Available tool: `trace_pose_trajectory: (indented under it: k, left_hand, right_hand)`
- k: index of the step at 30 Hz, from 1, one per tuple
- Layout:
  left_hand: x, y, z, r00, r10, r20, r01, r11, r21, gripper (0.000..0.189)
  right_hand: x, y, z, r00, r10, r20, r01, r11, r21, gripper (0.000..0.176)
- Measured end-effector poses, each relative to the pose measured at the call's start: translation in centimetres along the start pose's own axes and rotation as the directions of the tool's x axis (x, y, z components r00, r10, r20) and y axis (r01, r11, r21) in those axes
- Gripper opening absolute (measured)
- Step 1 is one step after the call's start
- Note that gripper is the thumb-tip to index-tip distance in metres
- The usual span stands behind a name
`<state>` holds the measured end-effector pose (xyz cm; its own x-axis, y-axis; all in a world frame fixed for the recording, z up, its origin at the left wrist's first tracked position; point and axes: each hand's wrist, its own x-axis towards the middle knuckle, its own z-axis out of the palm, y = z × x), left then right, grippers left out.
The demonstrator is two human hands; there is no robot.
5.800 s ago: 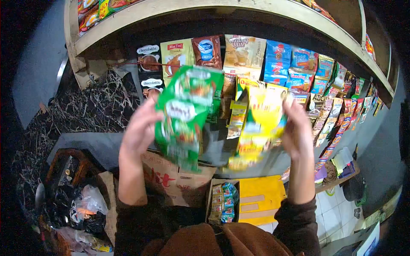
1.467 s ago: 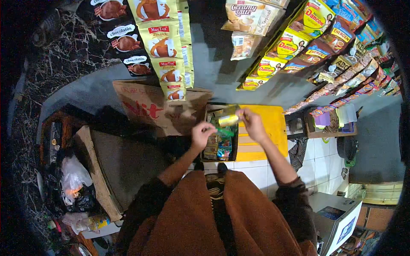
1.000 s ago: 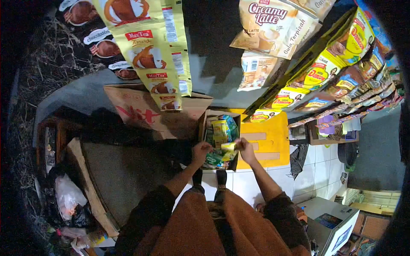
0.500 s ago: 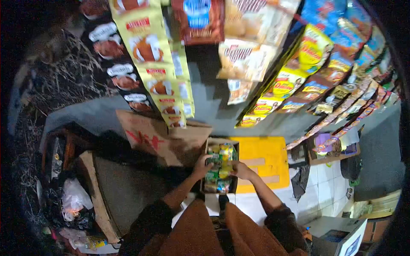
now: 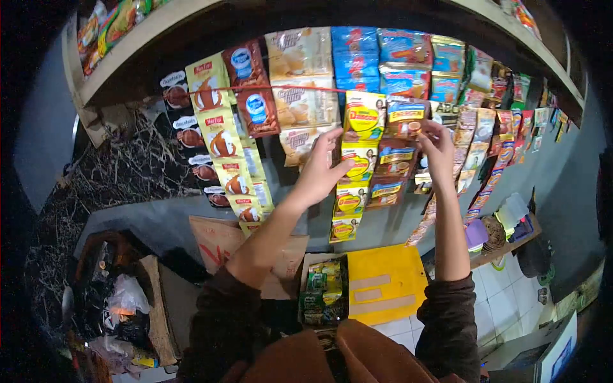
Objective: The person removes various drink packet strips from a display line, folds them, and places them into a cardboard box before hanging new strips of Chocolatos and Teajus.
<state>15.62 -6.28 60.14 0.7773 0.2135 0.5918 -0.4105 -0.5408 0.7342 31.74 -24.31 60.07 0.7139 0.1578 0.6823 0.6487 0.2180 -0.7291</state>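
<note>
A strip of yellow Dancow sachets hangs in front of me, beside a strip of brown Energen sachets. My left hand is at the left edge of the yellow strip. Its thumb lies over a yellow sachet and stands apart from the fingers. Raised on the other side, my right hand has thumb and fingertips closed at the right edge of an upper Energen sachet. Below both arms, an open cardboard box holds green and yellow packets.
More sachet strips hang along a red cord under a shelf, including cream-coloured ones and blue ones. A yellow board lies beside the box. Plastic bags are at lower left; a wall rack holds containers.
Both hands have left the box of packets and risen to the hanging sachets. The view has tilted up, bringing the shelf and red cord into sight.
</note>
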Motion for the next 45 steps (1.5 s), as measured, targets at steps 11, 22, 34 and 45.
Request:
trace_pose_trajectory:
  k: [11, 22, 34, 45]
  left_hand:
    - [4.8, -2.3, 3.1, 0.939, -0.142, -0.312, 0.155, 0.988, 0.017, 0.060]
    - [6.7, -2.1, 2.8, 0.922, -0.210, -0.324, 0.234, 0.972, 0.036, 0.048]
    - [5.1, 1.6, 3.6, 0.936, 0.197, -0.292, 0.086, 0.676, 0.732, 0.030]
    - [6.8, 1.9, 6.2, 0.874, 0.241, -0.423, 0.081, 0.785, 0.614, 0.059]
  right_hand:
    - [3.3, 3.6, -0.3, 0.995, 0.099, 0.023, -0.089, 0.959, -0.268, 0.057]
    - [4.1, 1.3, -1.8, 0.978, 0.204, 0.043, -0.169, 0.897, -0.409, 0.038]
    - [4.6, 3.0, -1.6, 0.982, 0.170, 0.083, -0.136, 0.940, -0.314, 0.038]
    - [4.2, 3.1, -1.6, 0.984, 0.150, 0.091, -0.121, 0.955, -0.269, 0.034]
